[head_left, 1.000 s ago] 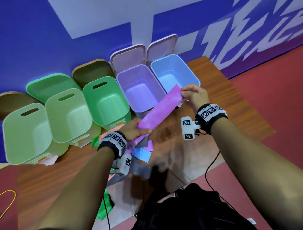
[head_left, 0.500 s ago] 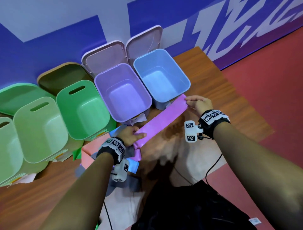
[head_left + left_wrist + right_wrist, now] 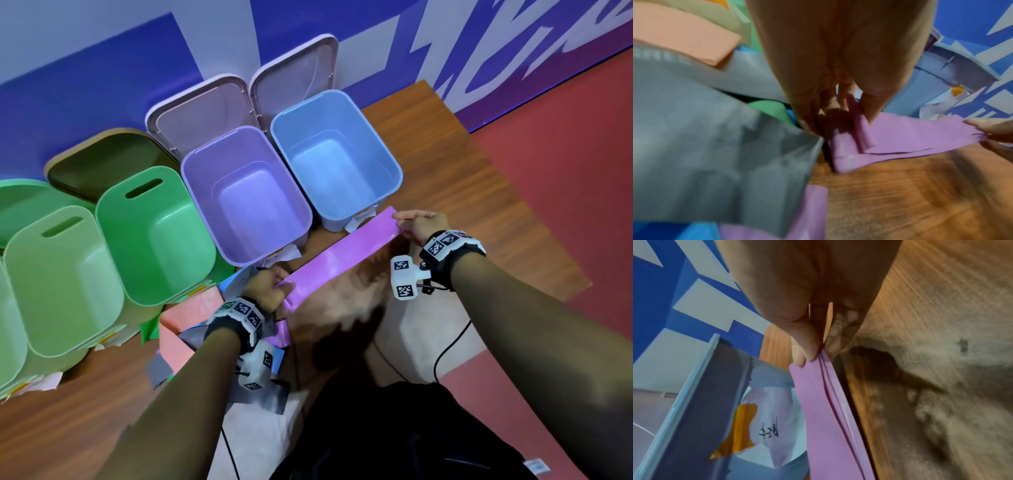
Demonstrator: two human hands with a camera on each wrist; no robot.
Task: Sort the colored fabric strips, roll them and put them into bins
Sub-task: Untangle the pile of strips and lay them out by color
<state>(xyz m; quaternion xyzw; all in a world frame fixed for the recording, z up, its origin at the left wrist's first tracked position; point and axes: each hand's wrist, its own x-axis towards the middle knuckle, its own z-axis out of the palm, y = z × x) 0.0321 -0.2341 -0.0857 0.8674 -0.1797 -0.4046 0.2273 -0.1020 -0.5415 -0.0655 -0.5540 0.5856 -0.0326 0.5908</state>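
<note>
A row of open plastic bins stands on the brown wood-grain worktop (image 3: 479, 192): a light-blue bin (image 3: 337, 157), a lilac bin (image 3: 245, 195) beside it, and green bins (image 3: 154, 233) beyond the lilac one. A long pink-purple fabric strip (image 3: 342, 255) lies stretched just in front of the light-blue and lilac bins. A heap of loose strips, grey (image 3: 705, 129), salmon (image 3: 191, 311), blue and green, lies at the strip's left end, under the left wrist.

The left wrist view alone shows that the strip's left end is folded over on itself. The right wrist view alone shows the strip as several stacked layers, and a handwritten paper label (image 3: 768, 431) on the light-blue bin.

The left hand (image 3: 265, 287) grips the folded end with curled fingers. The right hand (image 3: 423, 224) pinches the opposite end between thumb and fingertips (image 3: 803, 352). Both forearms extend forward over the worktop.
</note>
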